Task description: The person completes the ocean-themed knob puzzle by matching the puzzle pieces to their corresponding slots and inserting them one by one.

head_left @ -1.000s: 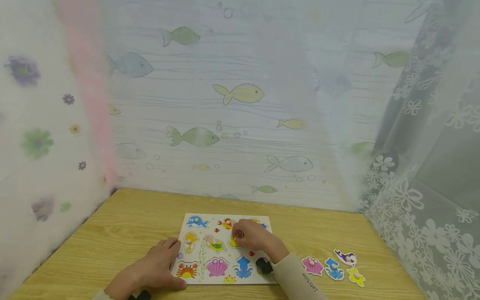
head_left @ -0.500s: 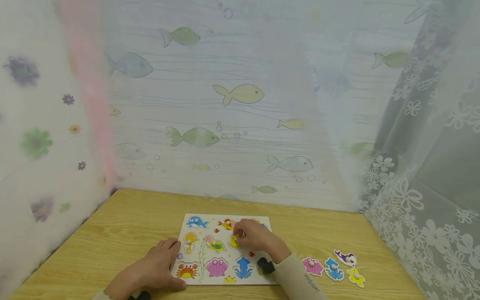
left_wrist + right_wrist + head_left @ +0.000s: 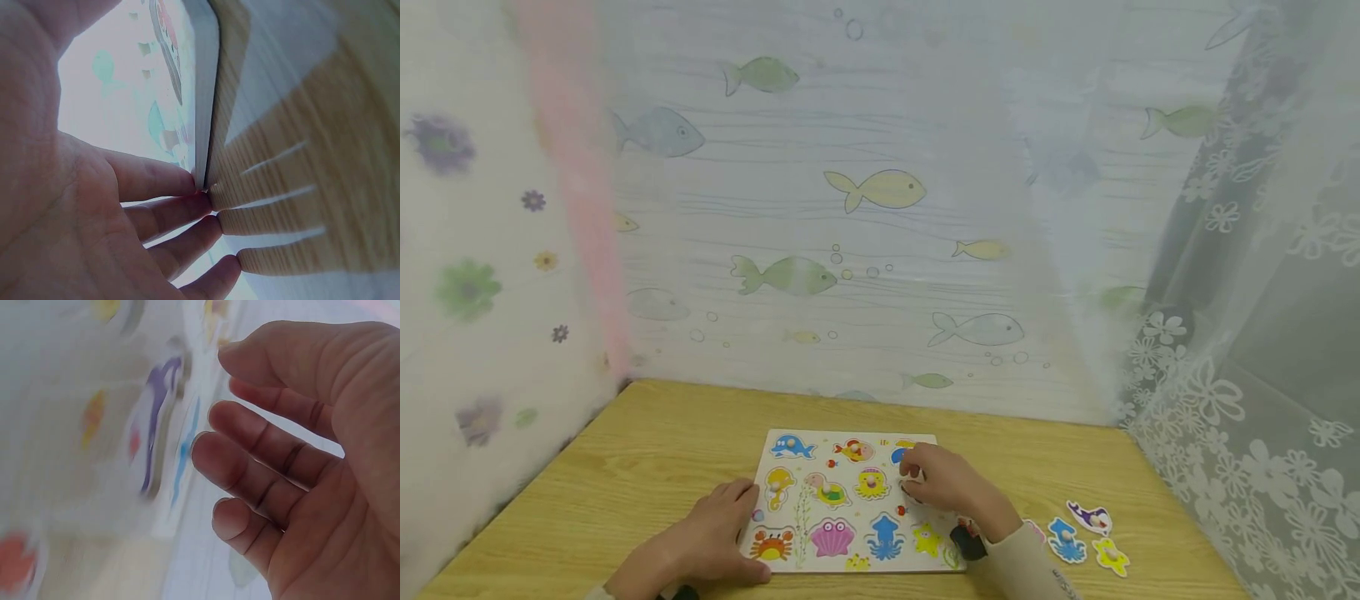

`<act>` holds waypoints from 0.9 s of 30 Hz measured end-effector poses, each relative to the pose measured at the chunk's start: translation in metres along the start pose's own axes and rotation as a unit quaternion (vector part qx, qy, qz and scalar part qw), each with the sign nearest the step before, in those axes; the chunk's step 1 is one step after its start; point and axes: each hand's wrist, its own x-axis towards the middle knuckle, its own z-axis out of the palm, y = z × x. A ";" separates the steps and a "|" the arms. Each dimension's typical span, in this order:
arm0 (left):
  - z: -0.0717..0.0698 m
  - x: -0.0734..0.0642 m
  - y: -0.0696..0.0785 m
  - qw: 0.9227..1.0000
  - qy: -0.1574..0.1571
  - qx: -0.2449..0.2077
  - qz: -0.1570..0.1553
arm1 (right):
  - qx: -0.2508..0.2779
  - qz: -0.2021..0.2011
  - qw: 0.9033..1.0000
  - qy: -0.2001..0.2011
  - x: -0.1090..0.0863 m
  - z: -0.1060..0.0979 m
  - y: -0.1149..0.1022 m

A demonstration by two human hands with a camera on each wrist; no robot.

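Note:
A white sea-animal peg puzzle board (image 3: 868, 560) lies on the table. My left hand (image 3: 715, 533) rests at its near left corner, thumb by the front edge; in the left wrist view the extended fingers (image 3: 156, 178) touch the board's side and the table. Above the board's right side is my right hand (image 3: 951, 483), fingers loosely bent with nothing between them. A yellow octopus piece (image 3: 871, 482) sits in the middle row, just left of that hand. In the right wrist view a purple whale picture (image 3: 153, 425) on the board is beside the fingertips.
Loose pieces lie right of the board: a blue squid (image 3: 1066, 540), a purple whale (image 3: 1090, 518), a yellow starfish (image 3: 1110, 556) and a pink shell (image 3: 1036, 531) mostly hidden by the right sleeve. Fish-patterned curtains (image 3: 880, 250) hang behind the table.
My right hand has let go of the octopus piece and moved right, baring the piece in its place. The left hand has stayed at the board's corner.

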 end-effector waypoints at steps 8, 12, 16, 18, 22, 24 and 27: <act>0.000 -0.001 -0.001 1.000 0.012 0.013 0.017 | -0.024 0.023 0.999 0.021 -0.026 -0.008 0.021; 0.000 -0.002 -0.001 1.000 0.010 0.012 0.018 | -0.029 0.035 0.998 0.034 -0.038 -0.013 0.031; 0.000 -0.002 -0.001 1.000 0.008 0.009 0.018 | -0.020 0.039 0.998 0.045 -0.050 -0.018 0.042; 0.000 -0.001 -0.001 1.000 0.008 0.010 0.016 | -0.018 0.040 0.998 0.048 -0.055 -0.020 0.048; 0.000 0.000 -0.002 1.000 0.006 0.007 0.012 | -0.016 0.049 0.997 0.052 -0.064 -0.022 0.060; 0.000 0.000 -0.001 1.000 0.006 0.002 0.011 | -0.015 0.059 0.997 0.052 -0.069 -0.024 0.066; 0.001 0.000 -0.001 1.000 0.007 0.001 0.012 | -0.015 0.074 0.996 0.052 -0.076 -0.027 0.073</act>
